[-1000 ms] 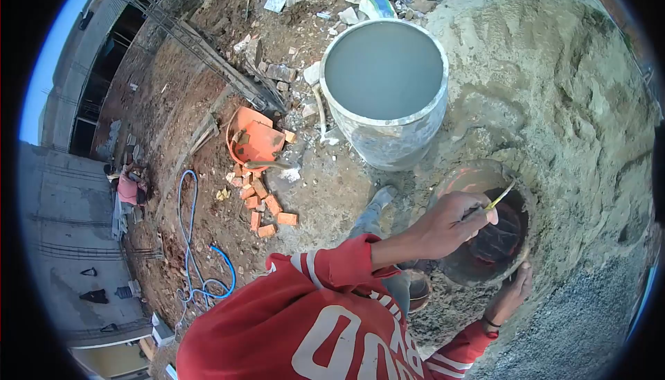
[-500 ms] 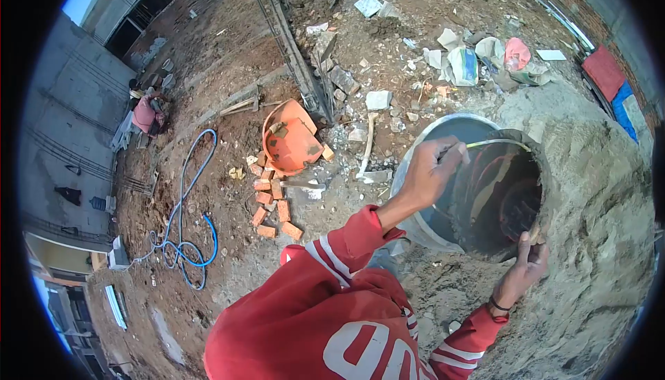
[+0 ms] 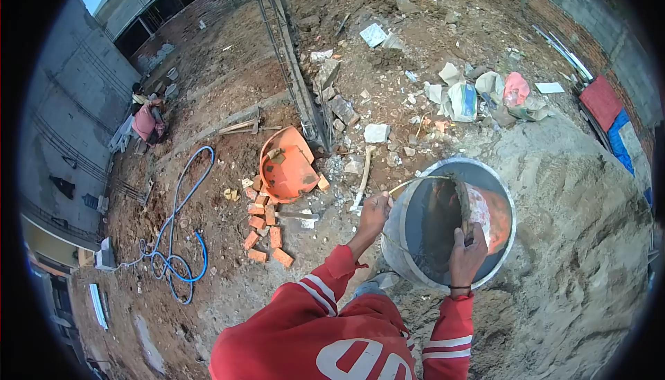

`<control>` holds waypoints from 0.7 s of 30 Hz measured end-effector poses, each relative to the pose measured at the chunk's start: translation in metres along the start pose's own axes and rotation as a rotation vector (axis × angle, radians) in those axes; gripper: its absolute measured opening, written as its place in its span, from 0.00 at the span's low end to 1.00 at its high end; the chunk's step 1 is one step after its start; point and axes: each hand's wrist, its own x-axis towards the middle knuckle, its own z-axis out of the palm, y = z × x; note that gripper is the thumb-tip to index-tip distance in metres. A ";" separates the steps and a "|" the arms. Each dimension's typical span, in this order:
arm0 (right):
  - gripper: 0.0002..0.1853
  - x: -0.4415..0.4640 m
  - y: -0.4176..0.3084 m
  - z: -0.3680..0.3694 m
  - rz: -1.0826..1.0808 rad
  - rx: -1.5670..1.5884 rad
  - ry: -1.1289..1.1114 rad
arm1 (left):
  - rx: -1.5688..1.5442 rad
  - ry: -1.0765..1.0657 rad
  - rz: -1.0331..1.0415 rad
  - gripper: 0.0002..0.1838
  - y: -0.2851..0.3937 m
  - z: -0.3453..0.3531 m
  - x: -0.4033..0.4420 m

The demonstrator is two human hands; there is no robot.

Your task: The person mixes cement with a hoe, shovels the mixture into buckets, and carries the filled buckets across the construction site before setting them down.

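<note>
A tilted bucket (image 3: 496, 215) with an orange and white outside lies partly inside a wide round tub (image 3: 395, 241) of greyish water. Its mouth faces left, and its lower side is hidden. My left hand (image 3: 376, 212) is closed on the thin, pale bucket handle (image 3: 409, 183), just outside the tub's left rim. On the near side of the bucket's mouth, my right hand (image 3: 467, 255) grips the grimy rim, fingers curled over the edge. Whether the bucket holds water, I cannot tell.
Sand (image 3: 561, 241) is heaped on the right. Left of the tub lie a hammer-like tool (image 3: 364, 175), a broken orange basin (image 3: 287, 169) and loose bricks (image 3: 263, 224). A blue hose (image 3: 201, 245) coils farther left. Another person (image 3: 147, 120) crouches near the wall.
The bucket has tipped from facing me to facing left, its outside now showing. My left hand has moved left and down with the handle; my right hand has shifted left with the rim.
</note>
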 end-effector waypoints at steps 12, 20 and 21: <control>0.11 0.014 0.078 -0.014 0.225 0.329 0.063 | 0.495 -0.113 0.182 0.25 0.053 0.025 0.034; 0.08 0.002 0.089 -0.021 0.323 0.797 0.307 | 0.546 -0.237 0.122 0.28 0.092 0.057 0.025; 0.08 0.002 0.089 -0.021 0.325 0.800 0.314 | 0.550 -0.244 0.124 0.28 0.095 0.063 0.024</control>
